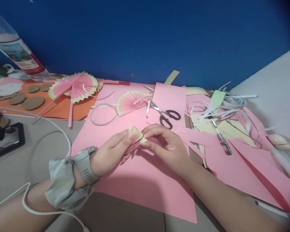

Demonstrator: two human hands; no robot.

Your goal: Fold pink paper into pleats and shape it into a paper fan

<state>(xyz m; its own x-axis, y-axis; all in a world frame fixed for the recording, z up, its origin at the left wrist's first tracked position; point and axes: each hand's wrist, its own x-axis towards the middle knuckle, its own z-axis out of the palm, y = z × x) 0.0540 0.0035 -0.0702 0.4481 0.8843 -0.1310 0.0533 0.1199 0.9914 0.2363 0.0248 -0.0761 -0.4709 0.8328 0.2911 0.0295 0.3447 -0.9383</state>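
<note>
Between my two hands is a pleated paper fan (pixel 135 134), pink with a yellow-green edge, its folds pressed partly together. My left hand (pixel 117 145) is closed around its pink body, the thumb lying on top. At the yellow-green edge, my right hand (pixel 165 141) pinches the folds between thumb and fingers. Below them lies a large pink paper sheet (pixel 145 183). Just beyond the hands rest a second, half-spread paper fan (pixel 130 102) and black-handled scissors (pixel 163 112) with their blades slightly apart.
Two round-topped fans on sticks (pixel 74 85) lie at the left on orange paper (pixel 84 111), near cardboard discs (pixel 32 103). A bottle (pixel 21 54) and a phone (pixel 8 140) are farther left. White paper strips (pixel 203 112) and a pen (pixel 219 135) lie right. A blue wall (pixel 145 38) stands behind.
</note>
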